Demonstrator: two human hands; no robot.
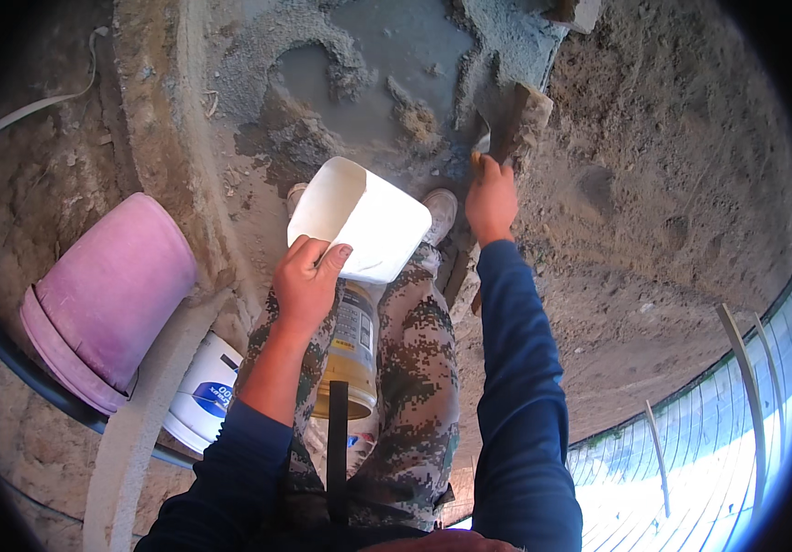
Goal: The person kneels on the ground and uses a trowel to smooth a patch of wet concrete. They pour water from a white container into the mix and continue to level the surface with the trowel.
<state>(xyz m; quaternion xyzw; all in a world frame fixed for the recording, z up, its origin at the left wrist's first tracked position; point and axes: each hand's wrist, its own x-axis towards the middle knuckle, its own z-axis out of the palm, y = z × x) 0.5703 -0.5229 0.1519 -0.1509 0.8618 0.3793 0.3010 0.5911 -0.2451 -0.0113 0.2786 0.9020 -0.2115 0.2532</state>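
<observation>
A white plastic container is tilted in the grip of my left hand, thumb on one face and fingers at the rim. My right hand is closed around the handle of a trowel, its metal blade partly hidden beside a rough block. Beyond both hands lies wet grey mortar, with a pool of murky water ringed by thicker mix. The toe of my right shoe shows just behind the near edge of the mix.
An upturned pink bucket stands left, near a white bucket with a blue label. Between my legs is a yellowish bucket. A pale slab runs along the lower left. Bare soil and a wire fence lie right.
</observation>
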